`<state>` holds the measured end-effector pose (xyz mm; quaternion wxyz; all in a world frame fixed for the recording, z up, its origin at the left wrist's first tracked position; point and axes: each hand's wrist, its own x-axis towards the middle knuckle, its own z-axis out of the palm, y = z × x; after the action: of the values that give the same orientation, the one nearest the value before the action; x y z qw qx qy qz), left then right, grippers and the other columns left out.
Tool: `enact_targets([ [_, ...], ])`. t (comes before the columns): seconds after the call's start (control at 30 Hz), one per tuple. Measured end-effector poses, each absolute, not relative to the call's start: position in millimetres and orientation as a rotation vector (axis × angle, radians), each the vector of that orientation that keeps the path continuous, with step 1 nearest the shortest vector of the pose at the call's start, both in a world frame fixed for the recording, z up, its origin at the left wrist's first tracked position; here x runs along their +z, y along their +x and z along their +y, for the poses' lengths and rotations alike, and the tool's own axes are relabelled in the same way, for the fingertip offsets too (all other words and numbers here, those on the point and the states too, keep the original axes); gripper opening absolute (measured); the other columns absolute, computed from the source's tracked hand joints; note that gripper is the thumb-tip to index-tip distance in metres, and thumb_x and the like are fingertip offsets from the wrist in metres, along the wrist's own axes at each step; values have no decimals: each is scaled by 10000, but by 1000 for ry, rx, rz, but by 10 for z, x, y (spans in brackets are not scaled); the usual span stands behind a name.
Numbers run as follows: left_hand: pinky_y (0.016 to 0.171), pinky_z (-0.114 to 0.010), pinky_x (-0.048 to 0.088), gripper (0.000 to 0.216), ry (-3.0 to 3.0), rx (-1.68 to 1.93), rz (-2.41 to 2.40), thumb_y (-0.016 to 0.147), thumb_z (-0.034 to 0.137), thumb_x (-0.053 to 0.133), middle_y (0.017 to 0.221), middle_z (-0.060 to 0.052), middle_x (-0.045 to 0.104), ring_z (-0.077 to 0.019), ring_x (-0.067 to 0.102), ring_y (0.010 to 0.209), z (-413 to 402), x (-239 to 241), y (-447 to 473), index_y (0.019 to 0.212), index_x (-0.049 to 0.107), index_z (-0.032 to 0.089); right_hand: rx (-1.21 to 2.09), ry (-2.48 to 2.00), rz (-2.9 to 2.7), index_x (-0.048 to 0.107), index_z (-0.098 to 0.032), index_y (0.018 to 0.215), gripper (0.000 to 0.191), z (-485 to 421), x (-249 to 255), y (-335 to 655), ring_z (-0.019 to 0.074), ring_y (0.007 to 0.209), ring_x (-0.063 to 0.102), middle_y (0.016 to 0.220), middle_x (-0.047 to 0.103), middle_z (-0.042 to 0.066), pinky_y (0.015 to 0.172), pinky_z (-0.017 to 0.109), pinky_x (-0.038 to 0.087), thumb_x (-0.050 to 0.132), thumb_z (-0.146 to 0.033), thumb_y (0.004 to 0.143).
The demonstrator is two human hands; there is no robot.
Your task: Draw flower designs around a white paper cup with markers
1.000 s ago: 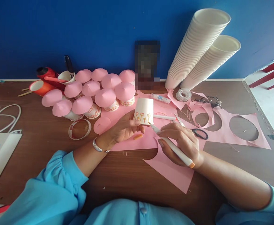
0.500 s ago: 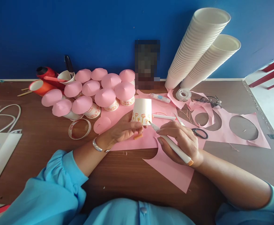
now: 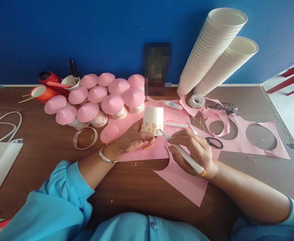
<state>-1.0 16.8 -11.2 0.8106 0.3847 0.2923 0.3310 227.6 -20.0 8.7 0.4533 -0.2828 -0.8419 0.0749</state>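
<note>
1. Take the paper cup point(image 3: 153, 115) as the clock centre; 12 o'clock points to the blue wall point(image 3: 86, 33)
2. Paper cup: held above the table point(image 3: 126, 190), narrow end toward 12 o'clock; drawn red and yellow flowers line the wide end
3. Left hand point(image 3: 134, 140), at 8 o'clock: thumb and fingers grasp the wide end of the paper cup
4. Right hand point(image 3: 192, 150), at 4 o'clock: fingers curl around the white marker point(image 3: 187, 157); its tip is at the flowers, but contact cannot be told
5. Orange cap point(image 3: 148, 146): at 6 o'clock, on pink paper point(image 3: 159, 153)
6. Second marker point(image 3: 176, 125): at 3 o'clock; scissors point(image 3: 214, 147) lie farther out, between 3 and 4 o'clock
7. Small white tube point(image 3: 172, 104): at 2 o'clock; tape roll point(image 3: 191, 101) sits beyond it
8. Two cup stacks point(image 3: 212, 53): between 1 and 2 o'clock, near the wall
9. Cone-topped cups point(image 3: 113, 104): grouped between 9 and 11 o'clock
10. Paper ring point(image 3: 76, 140): between 8 and 9 o'clock
</note>
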Motion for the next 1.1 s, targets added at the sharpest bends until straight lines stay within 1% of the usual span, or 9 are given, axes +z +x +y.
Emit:
enact_targets([
  [0.17,511,-211,436,483,821,688,667,746,377,926,857,-6,634,-96,559,654,164,-105,-15,1064,625,172,199,-715,-2083,611,-211,1133,194,-194,94,2277,183,707,700,828,688,31,588,315,597,612,-100,974],
  [0.3,509,-207,434,517,825,683,681,727,409,939,858,-5,632,-97,555,661,164,-89,-10,1058,619,174,209,-721,-2085,616,-211,1141,207,-189,97,2279,185,710,697,830,691,31,590,317,590,613,-96,969],
  [0.47,514,-205,442,519,820,684,689,723,402,945,857,-2,623,-95,553,668,168,-93,-12,1057,619,175,222,-711,-2089,617,-197,1126,190,-200,97,2272,182,698,695,826,692,37,579,301,566,616,-99,963],
  [0.63,507,-219,431,466,827,699,665,754,374,922,843,-3,618,-96,553,648,162,-118,-12,1041,617,171,226,-693,-2095,611,-199,1134,198,-208,95,2274,177,688,692,825,690,32,578,303,572,621,-96,965],
  [0.83,484,-216,437,308,846,727,628,829,304,853,778,6,603,-105,550,624,168,-151,-4,983,619,177,229,-663,-2085,614,-198,1134,198,-206,102,2280,177,671,680,818,681,34,526,298,553,617,-103,960],
  [0.9,471,-218,448,298,831,731,601,837,314,847,800,-2,617,-110,567,622,183,-155,-1,988,629,177,230,-668,-2083,614,-208,1145,217,-206,103,2279,177,668,681,816,681,27,525,300,555,617,-102,956],
  [1.03,440,-237,481,343,777,749,534,850,371,830,947,-47,681,-135,627,646,208,-164,-6,1080,659,184,230,-659,-2075,618,-190,1126,208,-207,109,2278,184,668,687,812,685,39,532,305,559,609,-86,947],
  [1.1,441,-237,492,364,752,759,535,850,377,828,950,-47,686,-151,649,681,208,-175,-24,1113,661,189,225,-650,-2073,617,-180,1111,194,-207,112,2277,185,674,691,812,686,48,544,304,563,607,-80,946],
])
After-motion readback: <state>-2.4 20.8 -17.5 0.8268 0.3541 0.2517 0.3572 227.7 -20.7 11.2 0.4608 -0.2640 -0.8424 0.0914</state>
